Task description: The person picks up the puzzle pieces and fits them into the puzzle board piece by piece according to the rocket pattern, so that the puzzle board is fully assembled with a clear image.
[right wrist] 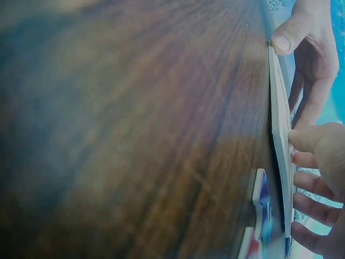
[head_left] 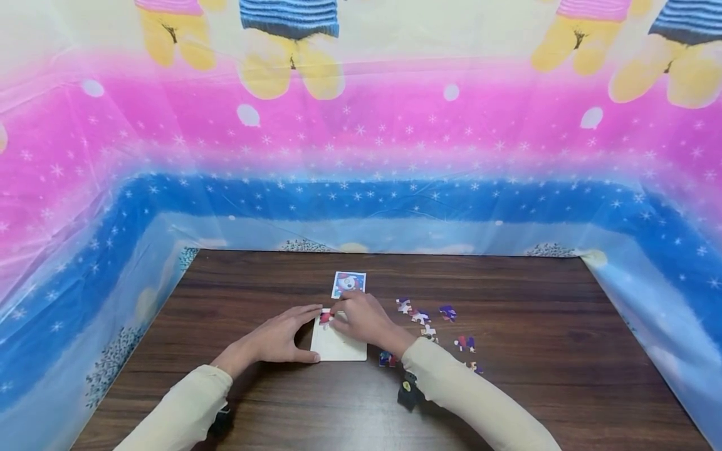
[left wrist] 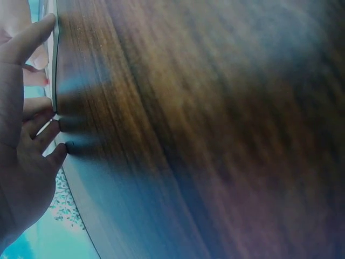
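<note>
A pale square puzzle board (head_left: 341, 351) lies on the dark wooden table. At its upper left corner sits a red-patterned puzzle piece (head_left: 326, 318). Thumb and index fingertip of my right hand (head_left: 363, 319) are close together at this piece's right side; in the right wrist view the right hand (right wrist: 326, 178) has its other fingers spread over the board. Along the board's left edge rests my left hand (head_left: 282, 335), thumb at the near corner and forefinger by the far one. Its fingers look fairly straight in the left wrist view.
Several loose puzzle pieces (head_left: 420, 317) lie right of the board, some partly under the right forearm. A small picture card (head_left: 350, 283) lies beyond the board, partly covered by the right hand. Printed cloth (head_left: 395, 200) stands around the table's back and sides.
</note>
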Tool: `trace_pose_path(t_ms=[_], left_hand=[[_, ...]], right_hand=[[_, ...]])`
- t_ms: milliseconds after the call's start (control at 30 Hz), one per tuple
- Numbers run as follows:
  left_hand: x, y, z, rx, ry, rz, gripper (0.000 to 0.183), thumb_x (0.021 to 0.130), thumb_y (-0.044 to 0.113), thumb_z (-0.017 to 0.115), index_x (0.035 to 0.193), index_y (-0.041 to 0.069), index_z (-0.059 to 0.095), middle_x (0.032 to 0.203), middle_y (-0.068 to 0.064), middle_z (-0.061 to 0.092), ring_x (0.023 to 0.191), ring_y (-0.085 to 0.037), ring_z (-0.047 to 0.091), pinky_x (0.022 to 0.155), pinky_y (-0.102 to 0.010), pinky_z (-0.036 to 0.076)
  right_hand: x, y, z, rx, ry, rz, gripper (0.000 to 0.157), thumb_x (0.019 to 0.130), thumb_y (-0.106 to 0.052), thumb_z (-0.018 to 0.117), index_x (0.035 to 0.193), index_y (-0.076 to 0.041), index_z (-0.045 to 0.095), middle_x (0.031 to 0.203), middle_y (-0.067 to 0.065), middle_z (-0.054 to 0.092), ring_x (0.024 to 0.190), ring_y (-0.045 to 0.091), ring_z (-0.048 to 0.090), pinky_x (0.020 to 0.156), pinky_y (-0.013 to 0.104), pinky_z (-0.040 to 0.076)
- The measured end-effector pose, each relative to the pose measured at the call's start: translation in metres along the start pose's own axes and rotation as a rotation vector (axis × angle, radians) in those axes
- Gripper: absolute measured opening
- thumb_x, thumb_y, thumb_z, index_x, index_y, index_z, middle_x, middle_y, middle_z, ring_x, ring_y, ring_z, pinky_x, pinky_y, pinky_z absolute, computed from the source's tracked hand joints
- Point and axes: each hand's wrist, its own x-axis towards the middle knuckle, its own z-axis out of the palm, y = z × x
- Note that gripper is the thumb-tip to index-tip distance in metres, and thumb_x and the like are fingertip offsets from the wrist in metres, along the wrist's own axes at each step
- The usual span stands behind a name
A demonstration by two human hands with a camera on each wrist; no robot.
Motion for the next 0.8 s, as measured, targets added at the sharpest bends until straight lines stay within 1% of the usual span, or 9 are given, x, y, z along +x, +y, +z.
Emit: trace_pose_path(t_ms=[133, 267, 300, 400, 467, 500, 633, 700, 800], left_hand=[[0.000, -0.001, 0.000, 0.001, 0.001, 0.001, 0.099, 0.084, 0.063, 0.075, 0.158, 0.009, 0.039, 0.162, -0.009, 0.038, 0.148, -0.031, 0.036, 0.114, -0.055, 0.037], [0.000, -0.001, 0.001, 0.000, 0.003, 0.002, 0.099, 0.084, 0.064, 0.075, 0.158, 0.008, 0.039, 0.162, -0.010, 0.038, 0.148, -0.031, 0.037, 0.114, -0.055, 0.037], [0.000, -0.001, 0.001, -0.001, 0.004, 0.002, 0.099, 0.083, 0.064, 0.075, 0.158, 0.009, 0.039, 0.162, -0.010, 0.039, 0.148, -0.031, 0.037, 0.114, -0.054, 0.037], [0.000, -0.001, 0.001, -0.003, 0.004, 0.001, 0.100, 0.083, 0.064, 0.075, 0.158, 0.009, 0.039, 0.162, -0.010, 0.039, 0.148, -0.031, 0.037, 0.114, -0.054, 0.037], [0.000, -0.001, 0.001, -0.008, 0.002, 0.000, 0.100, 0.083, 0.065, 0.075, 0.158, 0.010, 0.039, 0.162, -0.010, 0.038, 0.148, -0.031, 0.037, 0.114, -0.055, 0.037], [0.000, -0.001, 0.001, -0.010, 0.000, -0.001, 0.100, 0.083, 0.065, 0.075, 0.159, 0.010, 0.038, 0.162, -0.009, 0.038, 0.148, -0.031, 0.037, 0.114, -0.055, 0.037], [0.000, -0.001, 0.001, -0.013, 0.002, 0.004, 0.100, 0.083, 0.065, 0.075, 0.159, 0.010, 0.038, 0.162, -0.010, 0.038, 0.148, -0.032, 0.037, 0.114, -0.055, 0.037], [0.000, -0.002, 0.000, -0.009, 0.003, 0.008, 0.100, 0.083, 0.065, 0.074, 0.159, 0.010, 0.039, 0.162, -0.010, 0.039, 0.147, -0.032, 0.037, 0.114, -0.055, 0.037], [0.000, -0.002, 0.000, -0.009, 0.004, 0.008, 0.100, 0.083, 0.066, 0.074, 0.159, 0.010, 0.038, 0.162, -0.010, 0.038, 0.147, -0.032, 0.038, 0.114, -0.056, 0.037]], right_hand=[[0.000, -0.001, -0.001, 0.004, -0.002, 0.001, 0.021, 0.094, -0.035, 0.073, 0.107, -0.020, 0.082, 0.095, -0.005, 0.072, 0.075, 0.006, 0.057, 0.054, 0.018, 0.039], [0.000, -0.002, -0.003, 0.010, -0.012, -0.008, 0.021, 0.094, -0.034, 0.073, 0.107, -0.020, 0.082, 0.095, -0.006, 0.072, 0.078, 0.007, 0.059, 0.057, 0.021, 0.045], [0.000, -0.002, -0.004, 0.009, -0.014, -0.013, 0.022, 0.095, -0.034, 0.073, 0.107, -0.019, 0.082, 0.096, -0.005, 0.072, 0.080, 0.007, 0.061, 0.064, 0.023, 0.051], [-0.002, 0.000, -0.007, 0.014, -0.021, -0.021, 0.023, 0.096, -0.033, 0.071, 0.108, -0.018, 0.082, 0.102, -0.004, 0.075, 0.091, 0.012, 0.067, 0.084, 0.032, 0.057], [-0.004, 0.002, -0.009, 0.023, -0.022, -0.024, 0.024, 0.097, -0.033, 0.070, 0.109, -0.016, 0.081, 0.106, -0.002, 0.076, 0.104, 0.016, 0.068, 0.101, 0.039, 0.052], [-0.005, 0.003, -0.011, 0.026, -0.021, -0.023, 0.024, 0.097, -0.033, 0.070, 0.110, -0.016, 0.081, 0.108, -0.001, 0.076, 0.108, 0.017, 0.068, 0.105, 0.040, 0.049], [-0.013, 0.009, -0.018, 0.053, -0.015, -0.010, 0.027, 0.097, -0.035, 0.069, 0.113, -0.016, 0.080, 0.110, -0.001, 0.075, 0.110, 0.018, 0.066, 0.100, 0.036, 0.052], [-0.017, 0.012, -0.021, 0.068, -0.003, -0.003, 0.028, 0.097, -0.036, 0.070, 0.115, -0.017, 0.079, 0.110, -0.001, 0.074, 0.105, 0.016, 0.066, 0.091, 0.033, 0.055], [-0.025, 0.017, -0.027, 0.110, 0.021, 0.009, 0.028, 0.097, -0.034, 0.071, 0.117, -0.016, 0.079, 0.112, 0.000, 0.074, 0.106, 0.017, 0.065, 0.091, 0.035, 0.055]])
